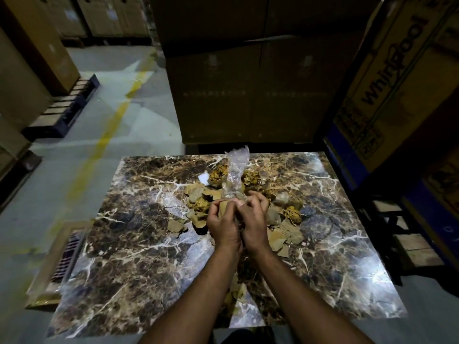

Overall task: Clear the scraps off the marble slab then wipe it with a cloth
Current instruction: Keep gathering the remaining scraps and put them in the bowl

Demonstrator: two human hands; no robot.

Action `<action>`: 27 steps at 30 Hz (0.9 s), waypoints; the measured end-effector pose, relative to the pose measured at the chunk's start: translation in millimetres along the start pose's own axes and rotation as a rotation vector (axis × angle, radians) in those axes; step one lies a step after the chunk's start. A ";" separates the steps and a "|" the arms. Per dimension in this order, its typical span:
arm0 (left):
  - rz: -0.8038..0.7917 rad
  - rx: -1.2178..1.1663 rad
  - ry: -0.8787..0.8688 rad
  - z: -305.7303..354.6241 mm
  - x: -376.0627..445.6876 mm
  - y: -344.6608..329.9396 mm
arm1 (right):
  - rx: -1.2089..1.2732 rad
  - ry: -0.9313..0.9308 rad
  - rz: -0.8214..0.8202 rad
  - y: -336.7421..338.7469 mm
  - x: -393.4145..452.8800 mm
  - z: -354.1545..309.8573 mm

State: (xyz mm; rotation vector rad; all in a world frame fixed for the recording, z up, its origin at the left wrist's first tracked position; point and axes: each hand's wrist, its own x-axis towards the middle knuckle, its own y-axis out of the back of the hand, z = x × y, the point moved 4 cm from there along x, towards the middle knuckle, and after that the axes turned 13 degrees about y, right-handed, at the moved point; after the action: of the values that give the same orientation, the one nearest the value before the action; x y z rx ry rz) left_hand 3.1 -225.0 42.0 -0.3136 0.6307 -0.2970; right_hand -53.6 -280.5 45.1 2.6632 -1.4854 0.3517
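Scraps (278, 234) of brown paper ring our grip, left hand (223, 227) and right hand (253, 219) curled tight together around clear plastic wrap (234, 173), seemingly bunching it for removal, mid marble slab (124, 256).

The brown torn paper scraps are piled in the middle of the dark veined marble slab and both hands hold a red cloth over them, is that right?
Not quite. The head view shows both hands, left hand and right hand, holding a crumpled clear plastic wrap, not a red cloth. The brown torn paper scraps do lie mid-slab on the dark veined marble slab.
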 end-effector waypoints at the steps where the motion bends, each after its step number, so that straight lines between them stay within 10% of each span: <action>1: 0.012 0.022 -0.009 1.4 -0.2 -0.2 | -0.033 0.008 0.005 0.7 0.1 0.9; 27: -0.340 -0.060 0.109 15.1 -3.9 -25.7 | -0.037 0.001 -0.087 17.3 31.4 -12.1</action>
State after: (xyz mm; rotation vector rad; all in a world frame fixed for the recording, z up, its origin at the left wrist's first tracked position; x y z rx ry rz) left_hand 4.9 -244.0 65.2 -0.4652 0.6939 -0.6252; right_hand -54.3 -313.6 63.3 2.6872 -1.3569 0.3163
